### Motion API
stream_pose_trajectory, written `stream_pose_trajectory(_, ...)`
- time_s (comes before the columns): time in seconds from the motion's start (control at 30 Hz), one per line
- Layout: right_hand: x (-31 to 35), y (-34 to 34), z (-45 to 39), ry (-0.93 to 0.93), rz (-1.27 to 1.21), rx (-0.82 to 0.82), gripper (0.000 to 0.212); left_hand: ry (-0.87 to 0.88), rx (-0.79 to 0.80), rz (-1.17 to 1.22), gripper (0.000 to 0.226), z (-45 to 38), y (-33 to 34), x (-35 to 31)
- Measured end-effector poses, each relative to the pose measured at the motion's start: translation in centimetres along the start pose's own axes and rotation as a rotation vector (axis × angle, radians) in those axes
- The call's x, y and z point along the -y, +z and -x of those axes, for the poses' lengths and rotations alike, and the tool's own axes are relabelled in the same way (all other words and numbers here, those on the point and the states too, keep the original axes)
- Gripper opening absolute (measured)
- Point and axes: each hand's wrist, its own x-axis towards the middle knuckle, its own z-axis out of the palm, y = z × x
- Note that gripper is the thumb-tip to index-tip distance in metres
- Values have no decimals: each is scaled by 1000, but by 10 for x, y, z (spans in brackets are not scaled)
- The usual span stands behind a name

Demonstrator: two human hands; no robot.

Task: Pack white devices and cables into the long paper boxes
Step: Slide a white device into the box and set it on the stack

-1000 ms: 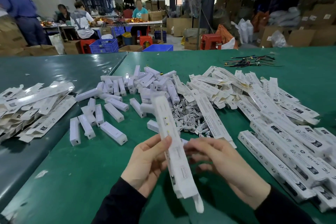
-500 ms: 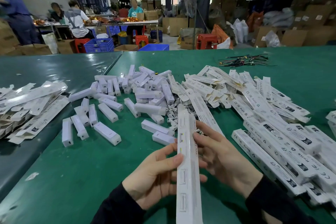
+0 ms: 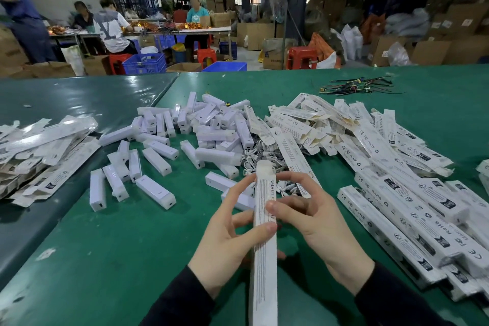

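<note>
Both hands hold one long white paper box (image 3: 264, 254) that points away from me, its far flap closed. My left hand (image 3: 230, 235) grips it from the left, thumb across its top face. My right hand (image 3: 317, 217) pinches it from the right with thumb and fingers. Behind the box lies a tangle of white cables (image 3: 254, 161). Several white devices (image 3: 156, 190) are scattered on the green table (image 3: 132, 259) to the left and heaped in the middle.
Filled long boxes (image 3: 402, 214) are stacked at the right, flat unfolded boxes (image 3: 304, 119) heaped behind them and more flat ones (image 3: 45, 148) at the left. Dark cable ties (image 3: 354, 86) lie far right. People work at a table far behind.
The box has turned from slanted to pointing straight away from me and its far end has risen. Both hands shifted along it; my right thumb now sits on its top face.
</note>
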Motion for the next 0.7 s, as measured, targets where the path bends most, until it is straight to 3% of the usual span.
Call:
stream_pose_trajectory(0.23,3,-4,-1,40,79,69,43,-115,78,-80,72,2,-5,-3)
stream_pose_trajectory(0.53,1,-9,-6,148,157,122,25,-204,157,-28,52,2,-8,1)
stream_pose_trajectory(0.7,-4,-7,-7,226,83,60,33,-247,151,-4,45,1,-9,0)
